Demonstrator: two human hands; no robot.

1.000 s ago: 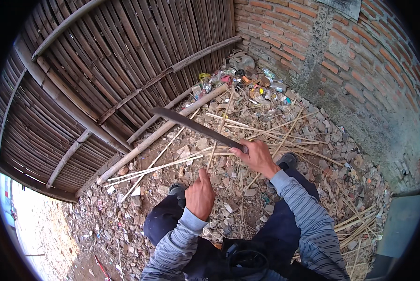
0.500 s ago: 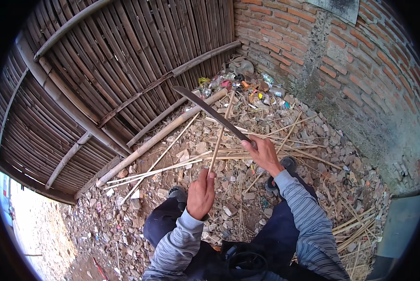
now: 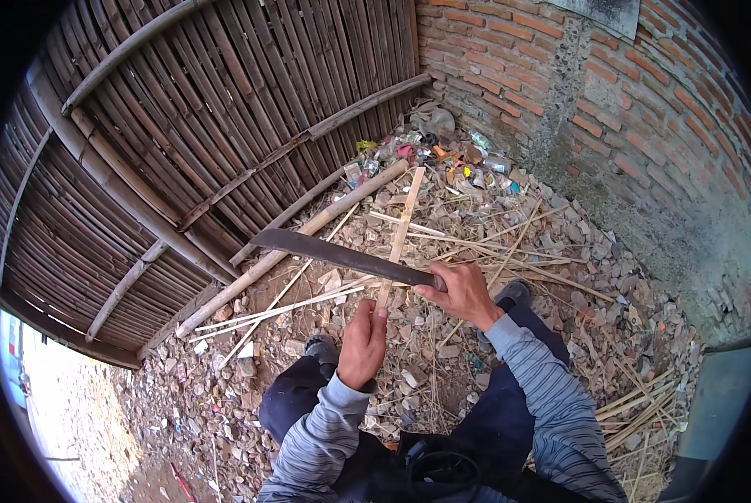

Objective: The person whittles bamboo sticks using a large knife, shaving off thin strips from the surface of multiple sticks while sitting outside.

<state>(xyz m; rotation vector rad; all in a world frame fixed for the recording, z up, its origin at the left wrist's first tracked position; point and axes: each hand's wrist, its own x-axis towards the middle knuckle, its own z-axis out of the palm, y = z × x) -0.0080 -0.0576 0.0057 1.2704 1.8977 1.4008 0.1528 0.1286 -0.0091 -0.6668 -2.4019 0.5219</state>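
Between thumb and fingers, my left hand [image 3: 362, 345] grips the lower end of a flat pale bamboo strip [image 3: 406, 220] that points away from me. My right hand [image 3: 462, 293] is closed around the handle of a machete [image 3: 338, 254] with a long dark blade. The blade reaches out to the left and crosses the strip a little beyond my left hand. Whether the edge touches the strip or bites into it, I cannot tell. My right fingers hide most of the handle.
Several loose bamboo strips [image 3: 279, 311] lie across the rubble beyond my feet, and more [image 3: 639, 412] lie at the right. A thick bamboo pole [image 3: 262, 270] rests along the bamboo slat wall [image 3: 250, 101]. Litter [image 3: 442, 155] fills the corner by the brick wall [image 3: 635, 126].
The machete has come down along the strip toward my left hand, its tip swinging left and nearer. The strip has turned to show its broad face. My left hand has barely moved.
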